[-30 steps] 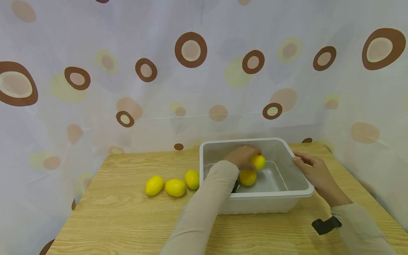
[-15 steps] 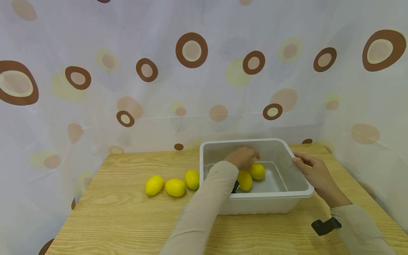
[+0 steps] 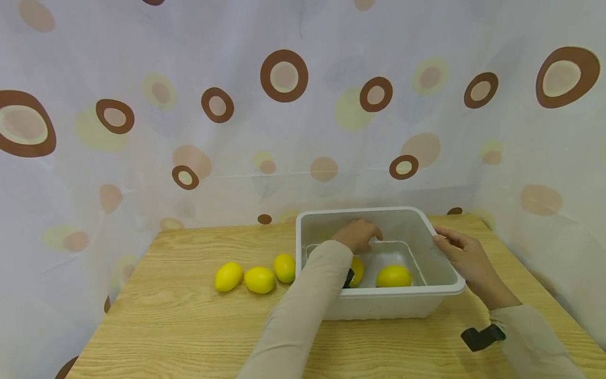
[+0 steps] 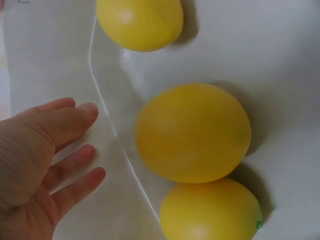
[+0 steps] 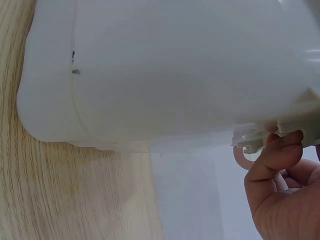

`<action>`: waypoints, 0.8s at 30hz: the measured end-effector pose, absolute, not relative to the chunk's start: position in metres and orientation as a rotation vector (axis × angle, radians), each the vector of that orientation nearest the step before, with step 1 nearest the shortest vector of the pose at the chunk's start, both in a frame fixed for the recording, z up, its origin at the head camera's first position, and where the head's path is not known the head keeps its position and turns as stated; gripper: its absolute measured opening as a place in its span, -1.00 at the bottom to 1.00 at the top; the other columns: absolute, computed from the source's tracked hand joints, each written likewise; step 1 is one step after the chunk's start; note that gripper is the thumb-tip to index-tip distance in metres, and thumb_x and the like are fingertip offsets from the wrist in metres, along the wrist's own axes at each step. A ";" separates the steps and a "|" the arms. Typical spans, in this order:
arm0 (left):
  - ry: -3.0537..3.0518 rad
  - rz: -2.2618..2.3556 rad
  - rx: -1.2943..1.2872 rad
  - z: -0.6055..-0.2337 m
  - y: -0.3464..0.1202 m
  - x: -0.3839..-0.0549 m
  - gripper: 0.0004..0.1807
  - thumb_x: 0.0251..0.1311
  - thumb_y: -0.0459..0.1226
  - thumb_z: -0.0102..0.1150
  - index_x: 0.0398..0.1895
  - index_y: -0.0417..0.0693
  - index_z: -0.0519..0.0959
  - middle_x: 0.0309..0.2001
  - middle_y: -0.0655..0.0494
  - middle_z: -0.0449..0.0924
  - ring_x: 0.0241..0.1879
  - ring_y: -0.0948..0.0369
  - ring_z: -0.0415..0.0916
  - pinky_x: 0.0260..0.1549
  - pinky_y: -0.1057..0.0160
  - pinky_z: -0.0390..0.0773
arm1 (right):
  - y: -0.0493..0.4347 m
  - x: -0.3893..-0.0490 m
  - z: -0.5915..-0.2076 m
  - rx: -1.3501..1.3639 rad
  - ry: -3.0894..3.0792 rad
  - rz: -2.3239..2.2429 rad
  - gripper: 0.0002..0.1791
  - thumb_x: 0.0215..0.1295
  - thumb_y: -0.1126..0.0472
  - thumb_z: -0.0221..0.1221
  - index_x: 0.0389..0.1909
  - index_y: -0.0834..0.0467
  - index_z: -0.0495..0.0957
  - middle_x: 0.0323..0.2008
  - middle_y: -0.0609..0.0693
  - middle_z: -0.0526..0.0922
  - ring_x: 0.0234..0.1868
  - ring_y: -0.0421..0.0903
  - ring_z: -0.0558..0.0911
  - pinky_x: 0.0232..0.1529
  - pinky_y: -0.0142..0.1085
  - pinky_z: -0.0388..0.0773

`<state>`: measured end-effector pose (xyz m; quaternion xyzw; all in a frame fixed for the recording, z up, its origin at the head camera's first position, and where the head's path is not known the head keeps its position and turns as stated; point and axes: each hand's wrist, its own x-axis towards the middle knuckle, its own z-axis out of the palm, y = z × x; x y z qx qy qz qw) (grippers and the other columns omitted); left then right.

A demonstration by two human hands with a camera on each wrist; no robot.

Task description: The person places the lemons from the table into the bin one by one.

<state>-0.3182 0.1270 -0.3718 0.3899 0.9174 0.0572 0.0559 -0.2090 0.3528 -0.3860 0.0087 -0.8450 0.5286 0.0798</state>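
Note:
A white plastic bin (image 3: 379, 305) stands on the table. My left hand (image 3: 357, 235) reaches down into it, holding nothing, with its fingers loosely extended and apart from the fruit. In the left wrist view, three yellow lemons lie on the bin floor: a near lemon (image 4: 192, 132), a lemon touching it (image 4: 212, 212), and a separate lemon (image 4: 141, 22). The head view shows one lemon (image 3: 394, 276) at the front of the bin and another (image 3: 357, 271) partly hidden by my left arm. My right hand (image 3: 466, 258) grips the bin's right rim, thumb inside.
Left of the bin, three more lemons rest on the wooden table (image 3: 189, 326): a left lemon (image 3: 228, 277), a middle lemon (image 3: 259, 279) and a right lemon (image 3: 284, 268) close to the bin wall. A patterned curtain (image 3: 236, 142) hangs behind.
My left hand has let go of a lemon inside the bin. That lemon has rolled toward the front, and another has shifted left behind the arm. My right hand keeps its hold.

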 end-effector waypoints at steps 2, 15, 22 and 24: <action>2.771 0.184 1.177 -0.373 0.127 -0.319 -0.62 0.20 -0.25 0.28 0.11 0.11 0.61 0.11 0.25 0.57 0.06 0.26 0.47 0.14 0.36 0.40 | 0.353 -0.209 -0.386 0.023 -2.524 1.583 -0.32 0.45 -0.02 -0.01 0.35 0.43 0.19 -0.27 -0.39 0.54 -0.30 -0.37 0.58 -0.35 -0.38 0.62; 2.655 0.613 1.152 -0.370 0.132 -0.330 -0.60 0.32 -0.16 0.11 0.21 0.04 0.51 0.11 0.10 0.57 0.09 0.23 0.49 0.06 0.40 0.45 | 0.353 -0.211 -0.385 0.013 -2.547 1.566 -0.31 0.45 -0.04 -0.02 0.36 0.41 0.18 -0.22 -0.47 0.50 -0.28 -0.42 0.57 -0.33 -0.38 0.62; 2.544 0.907 1.178 -0.342 0.129 -0.326 -0.58 0.28 -0.22 0.18 0.21 -0.01 0.50 0.13 0.01 0.57 0.05 0.18 0.55 -0.04 0.44 0.50 | 0.356 -0.212 -0.387 0.005 -2.553 1.607 -0.30 0.45 -0.03 -0.02 0.38 0.40 0.14 -0.24 -0.50 0.50 -0.28 -0.39 0.59 -0.32 -0.36 0.63; 2.541 0.941 1.186 -0.333 0.127 -0.325 -0.58 0.27 -0.21 0.20 0.20 0.01 0.51 0.11 0.04 0.58 0.03 0.19 0.56 -0.07 0.46 0.50 | 0.356 -0.213 -0.388 0.004 -2.549 1.615 -0.29 0.45 -0.04 -0.01 0.38 0.40 0.14 -0.25 -0.50 0.51 -0.28 -0.39 0.60 -0.33 -0.36 0.63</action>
